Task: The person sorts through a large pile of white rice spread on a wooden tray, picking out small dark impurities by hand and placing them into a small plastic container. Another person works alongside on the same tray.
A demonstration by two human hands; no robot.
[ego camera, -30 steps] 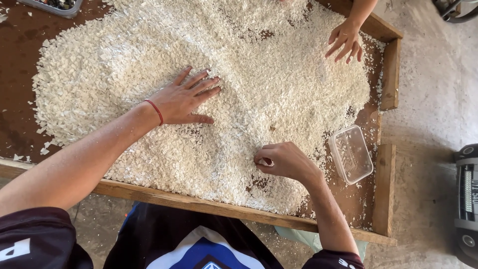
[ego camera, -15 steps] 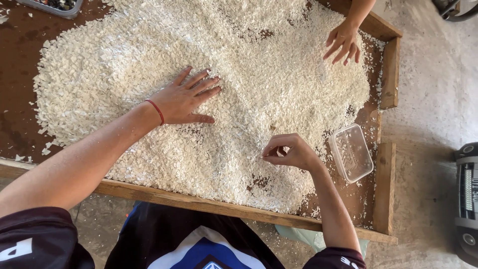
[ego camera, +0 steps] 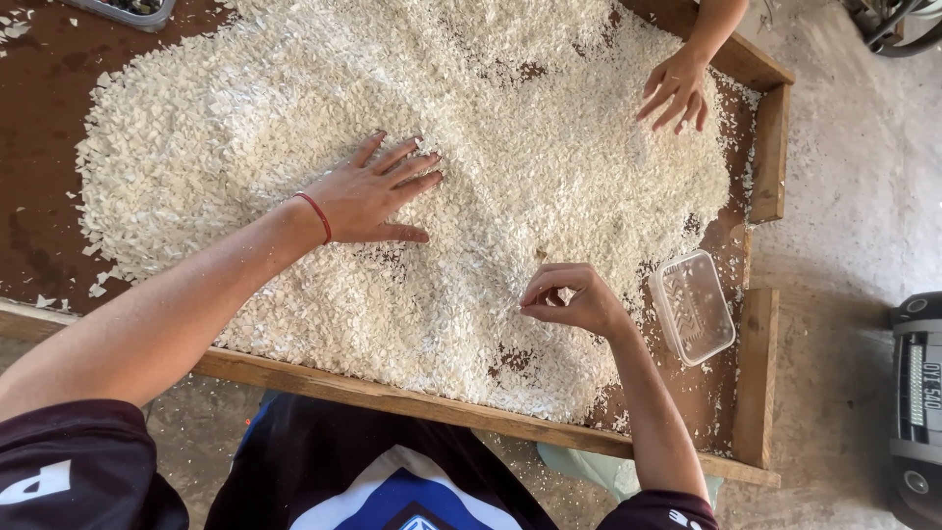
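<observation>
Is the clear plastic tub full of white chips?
No, the clear tub looks nearly empty, lying at the edge of the white chips.

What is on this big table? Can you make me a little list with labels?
table: wooden tray table with raised edges and a brown top
pile: white flakes spread over most of it
left hand: flat on the flakes, fingers spread, red wrist band
right hand: raised just above the flakes, fingertips pinched together
box: clear plastic container, right of the right hand
other person's hand: on the flakes at the far right corner
</observation>
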